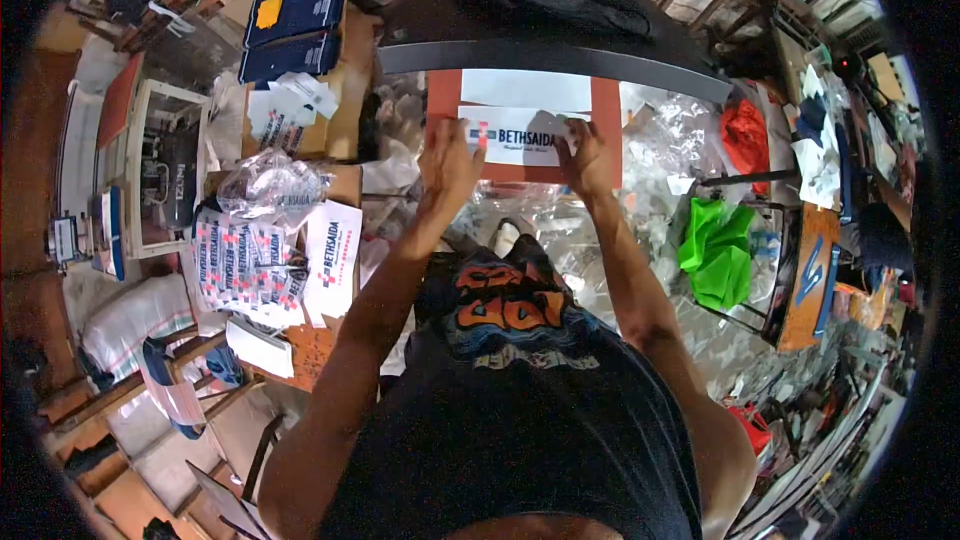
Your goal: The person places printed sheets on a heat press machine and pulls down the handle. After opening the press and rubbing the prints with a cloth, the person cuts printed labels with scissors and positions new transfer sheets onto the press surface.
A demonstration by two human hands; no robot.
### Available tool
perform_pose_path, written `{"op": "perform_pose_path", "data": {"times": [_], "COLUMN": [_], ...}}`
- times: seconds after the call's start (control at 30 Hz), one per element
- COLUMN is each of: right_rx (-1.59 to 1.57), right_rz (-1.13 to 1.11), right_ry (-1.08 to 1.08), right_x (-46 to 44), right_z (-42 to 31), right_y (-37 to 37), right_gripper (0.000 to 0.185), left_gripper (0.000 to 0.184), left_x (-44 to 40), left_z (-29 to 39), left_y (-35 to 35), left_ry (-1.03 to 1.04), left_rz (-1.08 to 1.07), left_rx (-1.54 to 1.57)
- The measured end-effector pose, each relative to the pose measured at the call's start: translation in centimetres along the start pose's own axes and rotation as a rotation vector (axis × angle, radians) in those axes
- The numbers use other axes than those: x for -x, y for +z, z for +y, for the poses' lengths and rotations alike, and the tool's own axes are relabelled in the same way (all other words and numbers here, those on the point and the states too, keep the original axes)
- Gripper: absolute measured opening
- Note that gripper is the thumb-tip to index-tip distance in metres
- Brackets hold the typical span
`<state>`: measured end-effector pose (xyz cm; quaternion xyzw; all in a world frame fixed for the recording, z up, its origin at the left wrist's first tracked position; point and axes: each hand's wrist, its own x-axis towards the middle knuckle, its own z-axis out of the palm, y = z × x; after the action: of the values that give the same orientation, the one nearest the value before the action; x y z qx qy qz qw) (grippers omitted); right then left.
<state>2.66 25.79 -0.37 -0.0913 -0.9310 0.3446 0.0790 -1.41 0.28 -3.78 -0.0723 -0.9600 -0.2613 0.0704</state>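
Observation:
A white printed sheet (525, 153) lettered "BETHSAIDA" in dark blue, with a pink-red mark at its left, lies across a reddish-brown board (607, 160) in front of me. My left hand (452, 158) grips the sheet's left edge, fingers curled in. At the opposite edge, my right hand (586, 155) pinches the sheet between thumb and fingers. Just beyond it, a blank white strip (526, 90) lies on the same board. The exact fingertip contact is too small to make out.
A black platform edge (560, 60) runs behind the board. On the left, printed sheets (235, 265) are piled beside clear plastic (270, 185) and dark blue packets (290, 58). On the right are a green bag (717, 255), a red bag (744, 140) and a wooden bench (808, 280).

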Motion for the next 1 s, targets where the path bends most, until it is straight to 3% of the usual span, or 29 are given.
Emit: {"op": "perform_pose_path", "data": {"times": [0.03, 0.07, 0.1, 0.17, 0.4, 1.0], "right_rx": [0.042, 0.037, 0.145, 0.259, 0.414, 0.407], "right_rz": [-0.001, -0.004, -0.055, -0.168, -0.211, -0.192], "right_ry": [-0.082, -0.085, -0.181, -0.319, -0.310, -0.350], "right_x": [0.8, 1.8, 2.8, 4.4, 5.0, 5.4], "right_z": [0.2, -0.5, -1.5, -0.9, 0.4, 0.7], "right_y": [0.0, -0.1, -0.5, 0.2, 1.0, 1.2], "right_gripper": [0.043, 0.043, 0.049, 0.068, 0.068, 0.069], "left_gripper": [0.049, 0.057, 0.061, 0.060, 0.056, 0.055], "left_x": [0.7, 1.1, 1.2, 2.2, 3.0, 2.2], "left_z": [1.5, 2.7, 3.2, 3.1, 3.0, 2.1], "left_y": [-2.1, -3.8, -4.5, -3.3, -1.9, -1.6], "left_ry": [0.136, 0.272, 0.337, 0.361, 0.382, 0.435], "left_rz": [-0.049, -0.099, -0.208, -0.186, -0.171, -0.169], "left_rx": [0.008, 0.018, -0.045, -0.078, -0.095, -0.038]}}
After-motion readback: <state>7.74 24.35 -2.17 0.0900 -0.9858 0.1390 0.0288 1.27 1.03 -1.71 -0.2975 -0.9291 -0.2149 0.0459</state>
